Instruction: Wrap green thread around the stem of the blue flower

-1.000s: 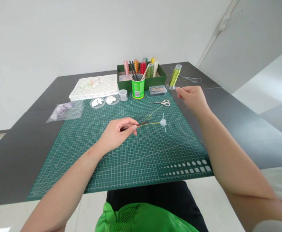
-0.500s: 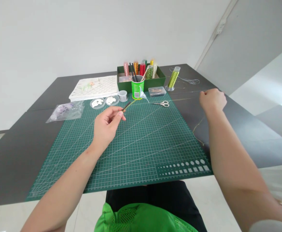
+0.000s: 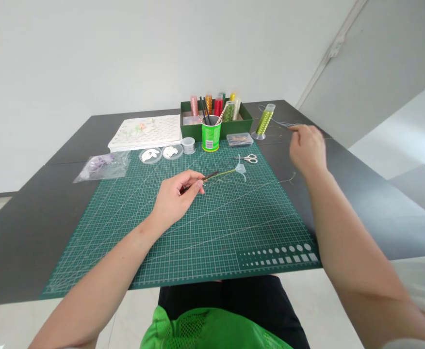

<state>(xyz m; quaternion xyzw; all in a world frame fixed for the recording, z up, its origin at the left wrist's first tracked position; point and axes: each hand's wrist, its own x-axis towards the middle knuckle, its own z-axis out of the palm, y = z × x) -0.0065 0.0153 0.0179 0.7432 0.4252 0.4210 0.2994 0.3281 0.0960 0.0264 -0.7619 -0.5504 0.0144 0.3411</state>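
Note:
My left hand (image 3: 178,196) pinches a thin dark stem (image 3: 212,175) over the green cutting mat (image 3: 205,228). The stem runs right into yellow-green wire and ends in a small translucent petal (image 3: 240,169). My right hand (image 3: 306,148) is raised over the dark table beyond the mat's right edge, fingers pinched on a fine thread that leads toward the green thread spool (image 3: 263,121). Small scissors (image 3: 248,158) lie on the mat just beyond the petal.
A green box (image 3: 247,118) holds several bead tubes at the back. In front of it stand a green cup (image 3: 211,134) with sticks, a clear case (image 3: 239,139), small round dishes (image 3: 150,155) and a plastic bag (image 3: 101,166). A printed sheet (image 3: 147,131) lies back left.
My left hand has come back down and to the right with the stem, lowering the petal to the mat. My right hand has moved left and farther away, toward the spool.

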